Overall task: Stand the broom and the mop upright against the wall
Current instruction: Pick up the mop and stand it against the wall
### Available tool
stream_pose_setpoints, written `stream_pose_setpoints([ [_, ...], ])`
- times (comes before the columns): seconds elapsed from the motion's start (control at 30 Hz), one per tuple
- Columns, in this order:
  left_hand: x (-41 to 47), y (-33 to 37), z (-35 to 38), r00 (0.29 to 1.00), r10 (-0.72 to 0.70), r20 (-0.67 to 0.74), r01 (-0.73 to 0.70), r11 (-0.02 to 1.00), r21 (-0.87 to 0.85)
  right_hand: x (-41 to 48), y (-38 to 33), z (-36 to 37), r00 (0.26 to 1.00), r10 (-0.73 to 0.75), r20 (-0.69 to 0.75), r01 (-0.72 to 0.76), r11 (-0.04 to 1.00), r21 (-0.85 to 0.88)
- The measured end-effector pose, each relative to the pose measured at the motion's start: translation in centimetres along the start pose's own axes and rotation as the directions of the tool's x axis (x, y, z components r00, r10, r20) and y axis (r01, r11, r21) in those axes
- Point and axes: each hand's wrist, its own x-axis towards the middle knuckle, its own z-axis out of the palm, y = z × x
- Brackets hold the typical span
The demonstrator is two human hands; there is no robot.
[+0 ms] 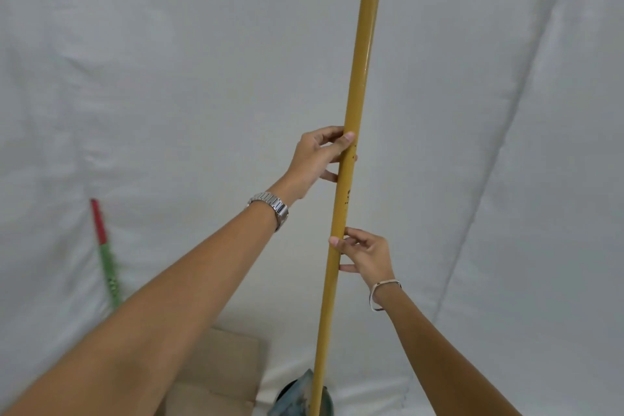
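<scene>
A yellow pole [354,118] stands nearly upright in front of a white cloth-covered wall [169,61], its top out of frame. The left hand [317,159] wraps loosely around the pole, thumb on its front. The right hand [366,255] pinches the pole lower down with thumb and fingertips. At the pole's foot sits a grey-green head [300,395], mop or broom unclear. Left of the pole, a red-and-green handle [104,253] leans on the wall. A beige floor patch [223,368] lies beside the pole's foot.

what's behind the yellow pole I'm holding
Behind the yellow pole hangs a white sheet covering the wall. At its foot, a grey-green head is partly hidden.
</scene>
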Motion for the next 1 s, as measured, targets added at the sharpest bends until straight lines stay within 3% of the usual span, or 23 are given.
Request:
stream_pose_setpoints([
  [0.33, -2.0, -1.0, -19.2, 0.998, -0.030, -0.048, 0.030, 1.000, 0.006, 1.1, 3.6, 19.9, 0.984, -0.121, -0.132, 0.106, 0.988, -0.114],
  [0.7, -0.3, -5.5, -29.3, 0.999, -0.033, -0.021, 0.033, 0.999, 0.006, 6.5, 7.7, 29.6, 0.959, -0.256, -0.123, 0.212, 0.933, -0.290],
  [1.0, 3.7, -7.5, -37.5, 0.995, -0.042, -0.085, 0.047, 0.997, 0.057, 13.3, 9.8, 37.9, 0.937, -0.314, -0.155, 0.258, 0.919, -0.299],
])
